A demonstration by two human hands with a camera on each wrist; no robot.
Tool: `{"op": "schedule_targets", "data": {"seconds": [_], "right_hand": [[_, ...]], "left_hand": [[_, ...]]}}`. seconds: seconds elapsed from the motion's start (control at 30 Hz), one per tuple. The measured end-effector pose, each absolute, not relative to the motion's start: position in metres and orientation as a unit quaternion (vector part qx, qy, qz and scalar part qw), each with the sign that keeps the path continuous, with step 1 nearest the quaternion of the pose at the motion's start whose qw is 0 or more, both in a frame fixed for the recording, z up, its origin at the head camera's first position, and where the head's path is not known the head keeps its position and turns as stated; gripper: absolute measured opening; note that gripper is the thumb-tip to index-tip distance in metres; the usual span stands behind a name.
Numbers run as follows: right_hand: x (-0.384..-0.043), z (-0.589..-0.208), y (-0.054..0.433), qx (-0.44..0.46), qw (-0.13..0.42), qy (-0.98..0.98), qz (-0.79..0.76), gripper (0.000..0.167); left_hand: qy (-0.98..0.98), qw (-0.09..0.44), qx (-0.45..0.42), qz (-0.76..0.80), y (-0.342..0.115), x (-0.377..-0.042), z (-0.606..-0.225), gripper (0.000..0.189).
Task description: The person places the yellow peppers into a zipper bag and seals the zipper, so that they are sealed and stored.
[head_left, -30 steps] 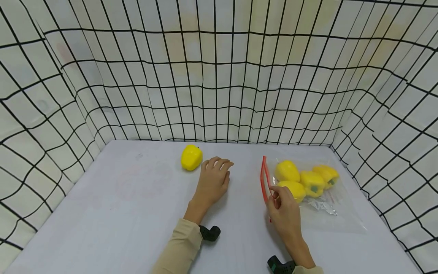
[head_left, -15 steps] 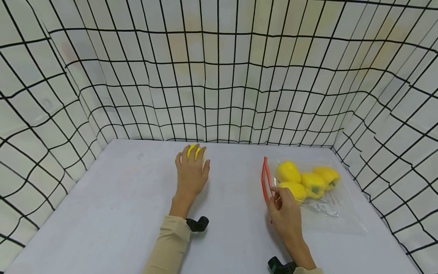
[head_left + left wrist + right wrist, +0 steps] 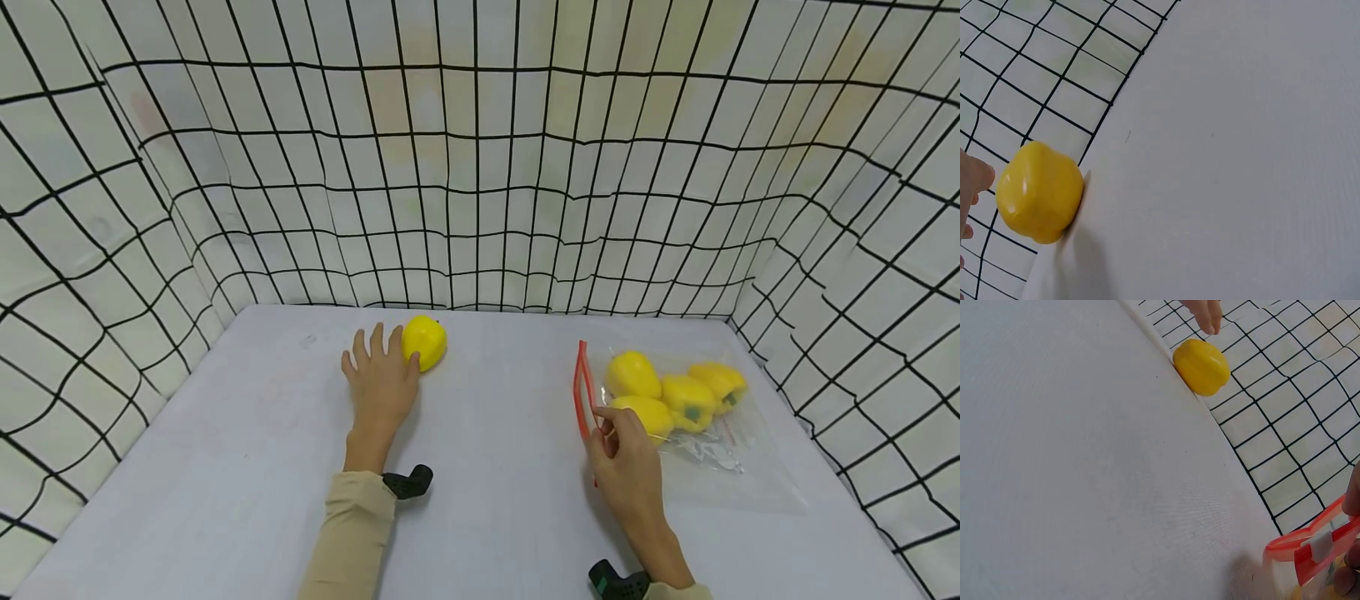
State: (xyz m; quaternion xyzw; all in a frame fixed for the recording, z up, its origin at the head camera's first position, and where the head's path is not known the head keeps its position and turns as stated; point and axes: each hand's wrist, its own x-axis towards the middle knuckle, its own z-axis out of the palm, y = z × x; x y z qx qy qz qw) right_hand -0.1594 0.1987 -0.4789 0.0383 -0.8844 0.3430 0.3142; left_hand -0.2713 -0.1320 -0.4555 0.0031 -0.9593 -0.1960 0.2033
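Note:
A lone yellow bell pepper (image 3: pixel 425 342) rests near the back of the white table. Just left of it is my left hand (image 3: pixel 381 383), fingers spread and holding nothing; the thumb overlaps the pepper's edge in the head view. In the left wrist view a gap shows between the fingertips (image 3: pixel 982 175) and the pepper (image 3: pixel 1040 192). At the right, my right hand (image 3: pixel 628 467) pinches the red-edged mouth of a clear zip bag (image 3: pixel 750 487). The bag lies flat with several yellow bell peppers (image 3: pixel 632 375) inside. Its red rim (image 3: pixel 1319 544) stands parted in the right wrist view.
Black grid netting (image 3: pixel 480 167) over white walls encloses the table (image 3: pixel 225 467) at the back and both sides. A black wrist camera (image 3: pixel 408 482) sits on the left wrist, another camera (image 3: pixel 618 581) on the right.
My left hand has swept left, passing across the lone pepper to its left side. The pepper stays at about the same spot. My right hand keeps its hold on the bag's rim.

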Motion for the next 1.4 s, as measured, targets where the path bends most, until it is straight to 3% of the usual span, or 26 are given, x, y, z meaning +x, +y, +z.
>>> {"op": "schedule_targets", "data": {"seconds": [0.5, 0.97, 1.4], "right_hand": [[-0.159, -0.478, 0.198, 0.042, 0.321, -0.884, 0.339, 0.032], [-0.159, -0.477, 0.198, 0.04, 0.316, -0.885, 0.339, 0.032], [-0.158, -0.476, 0.197, 0.038, 0.314, -0.886, 0.339, 0.032]], "left_hand": [[-0.969, 0.117, 0.029, -0.214, -0.143, -0.272, -0.478, 0.057], [-0.96, 0.129, 0.041, -0.247, -0.153, -0.274, -0.485, 0.06], [-0.937, 0.171, -0.047, -0.302, -0.134, -0.279, -0.482, 0.076]]}}
